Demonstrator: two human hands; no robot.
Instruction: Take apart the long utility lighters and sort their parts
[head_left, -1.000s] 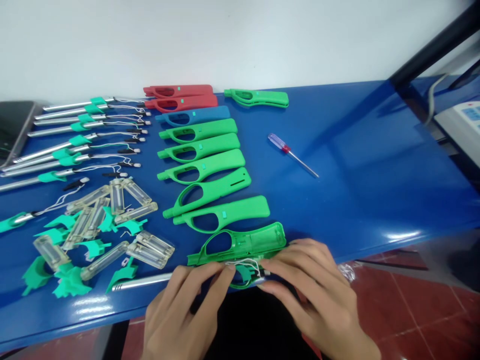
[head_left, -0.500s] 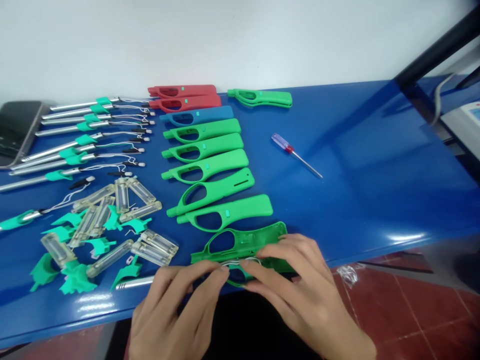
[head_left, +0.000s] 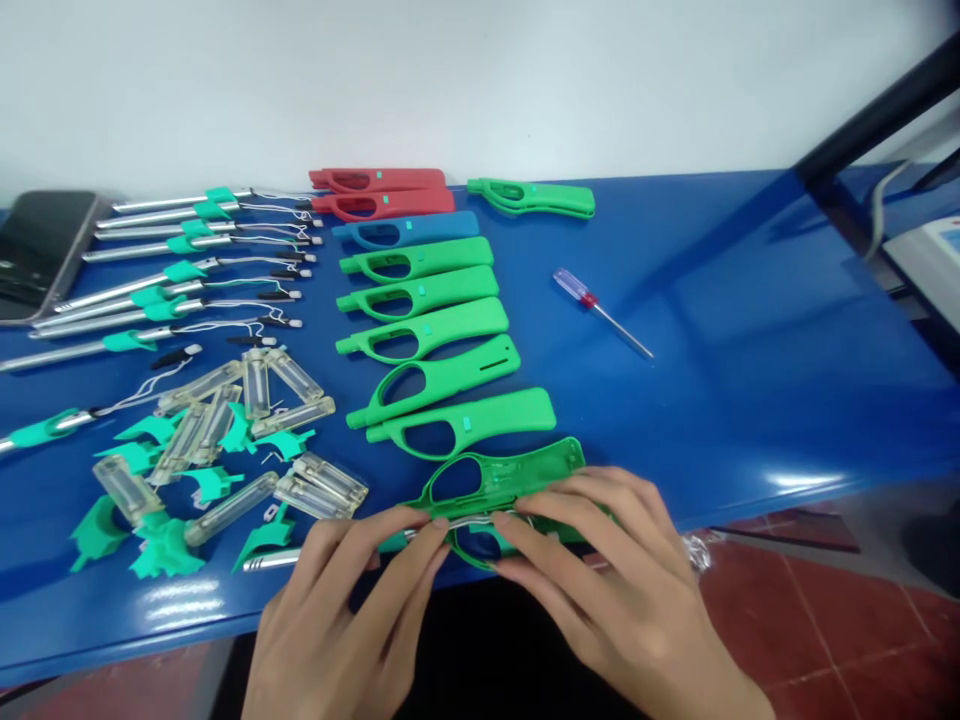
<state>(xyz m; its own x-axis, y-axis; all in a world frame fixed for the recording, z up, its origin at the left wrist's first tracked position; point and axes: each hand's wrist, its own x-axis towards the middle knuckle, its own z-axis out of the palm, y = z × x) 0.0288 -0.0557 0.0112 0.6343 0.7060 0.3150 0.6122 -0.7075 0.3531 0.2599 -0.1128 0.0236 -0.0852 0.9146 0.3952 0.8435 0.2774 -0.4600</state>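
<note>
At the table's front edge my left hand (head_left: 360, 590) is closed, fingers pressing a metal tube (head_left: 271, 560) with white wires into an open green lighter shell half. My right hand (head_left: 607, 560) is closed on the same shell half, its fingertips at the wires near the trigger opening. Much of that half is hidden under my fingers. Right behind it lies another green shell half (head_left: 525, 475), inner side up. Closed green lighter bodies (head_left: 495, 412) lie in a column farther back, with a blue one (head_left: 442, 229) and red ones (head_left: 416, 201) behind them.
Clear fuel tanks (head_left: 232, 508) and teal clips (head_left: 166, 545) lie scattered on the left. Several wired metal tubes (head_left: 127, 282) and a phone (head_left: 41, 250) are behind them. A screwdriver (head_left: 592, 300) and a single green lighter (head_left: 536, 197) lie on the right of the blue table (head_left: 750, 350).
The whole view has shifted slightly, so the objects appear a little farther right. My fingers have moved slightly along the shell half, and both hands still hold it.
</note>
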